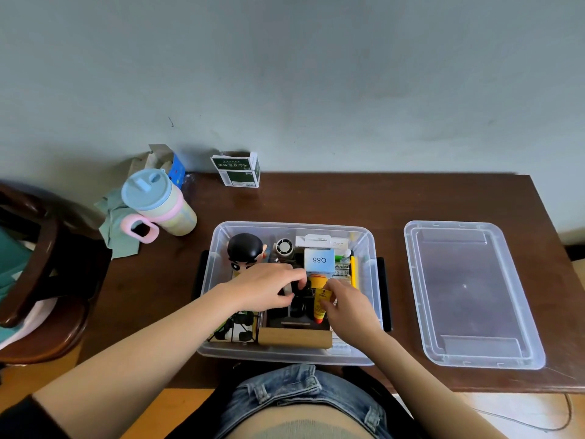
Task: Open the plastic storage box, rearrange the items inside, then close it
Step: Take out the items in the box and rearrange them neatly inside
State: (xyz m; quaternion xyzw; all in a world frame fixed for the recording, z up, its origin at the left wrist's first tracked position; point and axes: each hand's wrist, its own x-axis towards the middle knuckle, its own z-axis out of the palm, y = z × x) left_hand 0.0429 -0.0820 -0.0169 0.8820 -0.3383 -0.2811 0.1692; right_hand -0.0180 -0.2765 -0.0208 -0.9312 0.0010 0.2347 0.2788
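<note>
Where the view begins, nearest the camera — denim lap: a person's legs in blue denim, pressed up to the near edge of the table.
Storage box: clear plastic storage box, open, standing on the dark brown table just past the lap, packed with small goods.
Box, near row: a tan cardboard piece along the front wall; a black-and-white patterned pack at the near-left corner.
Left hand: left hand reaches into the middle of the box, palm down, fingers curled round a dark item and a pale ring-like piece; what exactly is gripped cannot be told.
Right hand: right hand lies just beside the left, its thumb and fingers pinching a yellow tube with a red cap pointing toward the near wall.
Box, far row: a black-haired cartoon figure at the far-left corner; a small round fan next to it; a pale blue carton marked Q88; a white flat package against the far wall; a yellow pencil along the right wall.
Lid: clear lid lies flat on the table, well apart to the right of the box.
Left of box: a pastel cup with blue lid and pink handle, tipped over a green cloth.
Far edge — against the wall: a green-and-white carton, opened at the top; a torn blue box behind the cup.
Off the table, left: a dark wooden chair.
</note>
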